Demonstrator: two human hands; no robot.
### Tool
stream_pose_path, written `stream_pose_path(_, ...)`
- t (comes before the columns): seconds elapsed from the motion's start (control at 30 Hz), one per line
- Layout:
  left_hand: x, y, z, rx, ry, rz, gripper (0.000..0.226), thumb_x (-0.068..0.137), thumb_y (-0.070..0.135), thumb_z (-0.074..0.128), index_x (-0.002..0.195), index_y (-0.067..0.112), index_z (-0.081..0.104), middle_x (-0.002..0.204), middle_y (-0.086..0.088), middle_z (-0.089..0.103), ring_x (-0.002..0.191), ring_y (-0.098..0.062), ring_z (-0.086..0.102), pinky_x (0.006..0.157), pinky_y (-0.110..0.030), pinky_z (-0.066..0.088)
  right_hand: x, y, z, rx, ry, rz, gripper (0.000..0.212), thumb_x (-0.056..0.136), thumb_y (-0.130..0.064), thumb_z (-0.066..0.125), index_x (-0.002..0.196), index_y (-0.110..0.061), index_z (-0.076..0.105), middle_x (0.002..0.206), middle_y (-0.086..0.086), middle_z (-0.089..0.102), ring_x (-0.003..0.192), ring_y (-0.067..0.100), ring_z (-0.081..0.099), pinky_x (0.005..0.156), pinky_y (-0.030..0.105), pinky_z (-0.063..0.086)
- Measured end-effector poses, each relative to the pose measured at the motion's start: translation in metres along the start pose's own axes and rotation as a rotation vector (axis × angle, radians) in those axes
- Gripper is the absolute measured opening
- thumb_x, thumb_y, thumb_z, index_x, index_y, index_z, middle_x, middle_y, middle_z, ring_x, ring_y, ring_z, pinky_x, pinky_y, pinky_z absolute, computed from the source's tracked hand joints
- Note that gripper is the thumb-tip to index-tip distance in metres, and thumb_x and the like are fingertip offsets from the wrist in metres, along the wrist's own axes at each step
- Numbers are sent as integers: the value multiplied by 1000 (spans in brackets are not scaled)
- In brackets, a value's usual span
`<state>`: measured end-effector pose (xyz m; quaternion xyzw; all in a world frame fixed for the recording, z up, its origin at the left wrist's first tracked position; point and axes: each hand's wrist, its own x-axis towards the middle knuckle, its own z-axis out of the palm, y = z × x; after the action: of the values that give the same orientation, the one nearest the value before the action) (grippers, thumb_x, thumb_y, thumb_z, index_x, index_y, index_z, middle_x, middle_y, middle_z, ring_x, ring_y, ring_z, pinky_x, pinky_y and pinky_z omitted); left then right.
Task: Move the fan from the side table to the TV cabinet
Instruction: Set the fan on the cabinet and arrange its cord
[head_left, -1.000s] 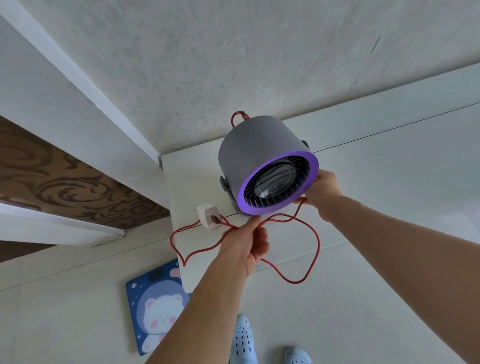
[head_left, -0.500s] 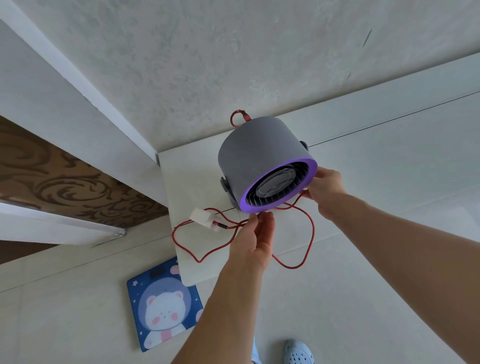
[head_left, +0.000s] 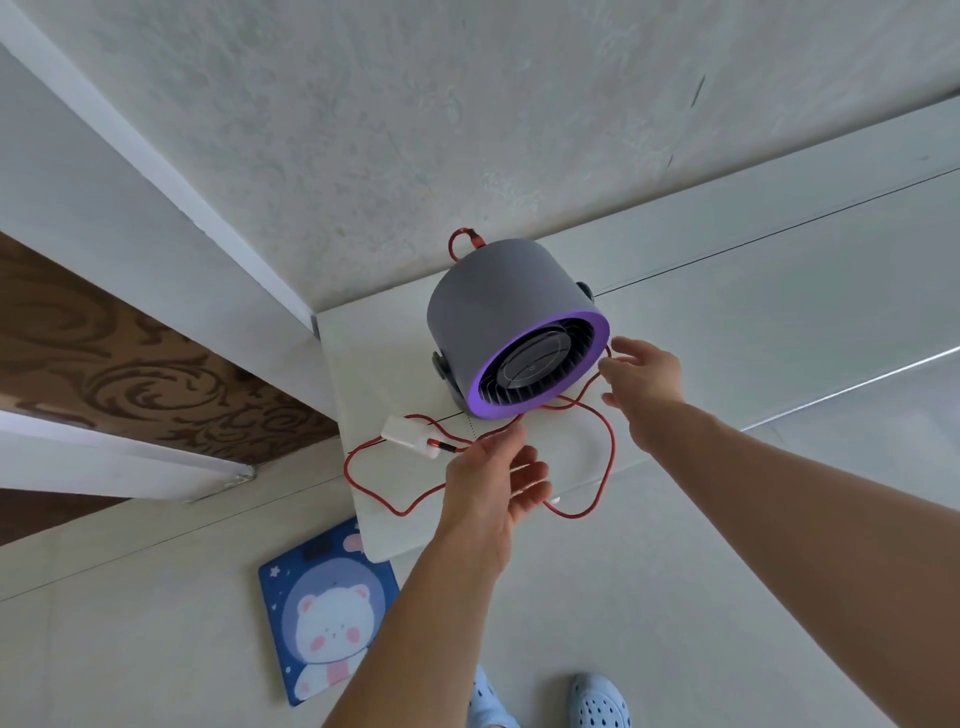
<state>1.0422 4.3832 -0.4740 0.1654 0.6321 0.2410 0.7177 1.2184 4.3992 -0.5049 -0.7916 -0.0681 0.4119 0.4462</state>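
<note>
The grey cylindrical fan (head_left: 498, 291) with a purple front ring stands on the white cabinet top (head_left: 374, 364), against the wall, tilted toward me. Its red cable (head_left: 610, 452) loops loosely over the surface in front of it and ends in a white plug adapter (head_left: 408, 434) lying to the left. My right hand (head_left: 644, 384) hovers just off the fan's right rim with the fingers spread, not touching it. Just below the fan's front, my left hand (head_left: 493, 483) is over the cable loops, fingers apart, with the index tip at the cable.
The textured wall (head_left: 415, 130) rises right behind the fan. A brown patterned panel (head_left: 130, 374) lies beyond the cabinet's left end. On the floor below are a blue mat with a bear picture (head_left: 327, 613) and my light blue shoes (head_left: 597, 701).
My right hand has let go of the fan's side and opened. My left hand has released the cable, and the plug adapter now lies flat on the cabinet top.
</note>
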Motion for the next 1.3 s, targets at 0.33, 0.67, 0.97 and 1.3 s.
stream_pose_path(0.33,-5,68,-45,680,-38,832,94,58,40,86,137,36,35,135,14,42,113,8,47,77,-13,47,-33,11,12,88,72,60,40,91,9,45,123,-10,59,106,14,64,72,19,62,58,27,54)
stream_pose_path(0.67,22,129,-26,1067,-383,704,128,59,30,91,153,35,3,154,9,25,133,0,26,89,-10,31,-65,31,41,211,-60,76,50,91,11,47,134,-13,54,101,-2,68,84,9,64,80,34,58)
stream_pose_path(0.97,31,131,-25,1138,-321,822,116,46,47,90,143,34,28,138,8,39,122,-7,43,75,-7,37,-76,40,55,274,-38,75,57,92,16,43,138,-15,52,91,-17,63,104,14,63,68,18,52)
stream_pose_path(1.3,24,95,-28,986,-158,901,122,44,47,91,143,36,22,126,6,29,122,-19,43,78,-18,47,-92,50,71,253,-66,62,65,90,19,40,143,-19,47,129,1,64,128,20,53,105,44,46)
